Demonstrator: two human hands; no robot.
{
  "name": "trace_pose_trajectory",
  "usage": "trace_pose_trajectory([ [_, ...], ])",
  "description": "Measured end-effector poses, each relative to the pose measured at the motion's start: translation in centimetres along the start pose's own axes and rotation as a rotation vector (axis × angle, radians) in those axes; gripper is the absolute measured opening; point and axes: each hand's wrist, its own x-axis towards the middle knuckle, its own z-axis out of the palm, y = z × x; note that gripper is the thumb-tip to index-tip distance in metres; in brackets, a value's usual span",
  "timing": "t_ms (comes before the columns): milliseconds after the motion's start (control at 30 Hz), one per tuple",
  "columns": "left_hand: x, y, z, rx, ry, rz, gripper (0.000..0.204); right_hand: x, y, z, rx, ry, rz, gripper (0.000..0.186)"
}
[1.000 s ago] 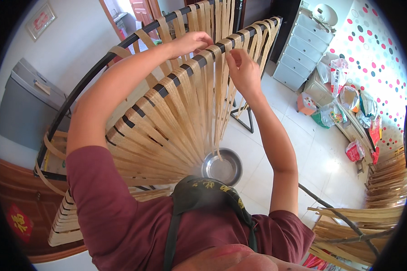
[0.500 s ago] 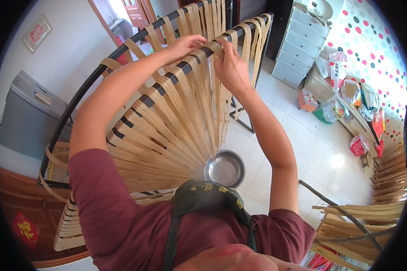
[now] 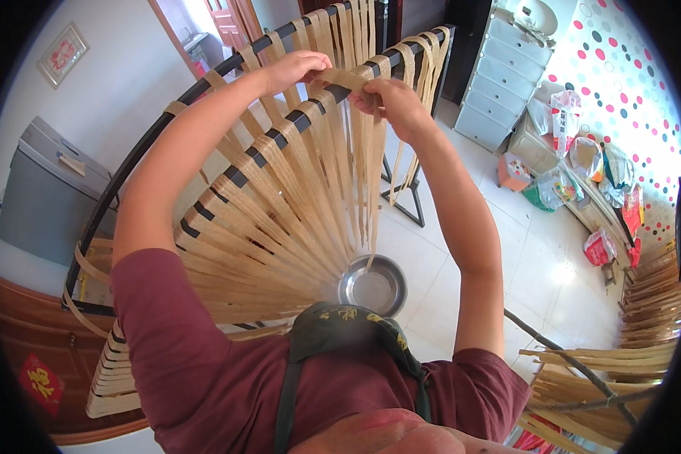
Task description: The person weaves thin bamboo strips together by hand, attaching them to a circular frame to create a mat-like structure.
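Both hands, left hand and right hand, pinch one tan strip over the black rail; draping it evenly between neighbouring strips likely keeps spacing tidy.

The strips draped over the black rail look like thin split wood or cane, pale tan, matt and fibrous. The rail itself reads as smooth, dark painted metal. Below the rail, the bowl is shiny bare metal on glossy white floor tiles. Right of the rail, the drawer chest looks like smooth pale plastic. The apron is dull green cloth.
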Motion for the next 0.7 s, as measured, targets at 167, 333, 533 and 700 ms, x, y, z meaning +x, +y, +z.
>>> trace_pose_trajectory([
  [167,1.0,-1.9,0.8,-0.098,0.031,-0.041,0.023,-0.1,0.5,0.6,0.216,0.004,0.067,0.028],
  [333,1.3,-3.1,0.5,-0.082,0.007,-0.094,0.027,-0.1,1.4,0.9,0.112,-0.033,0.012,0.030],
  [533,2.0,-1.8,2.0,0.135,0.014,0.072,0.039,0.0,4.1,-0.9,-0.870,0.411,-0.542,0.037],
  [700,3.0,0.5,4.3,-0.097,-0.052,-0.105,0.043,0.8,4.2,0.1,-1.011,0.473,-0.579,0.055],
])
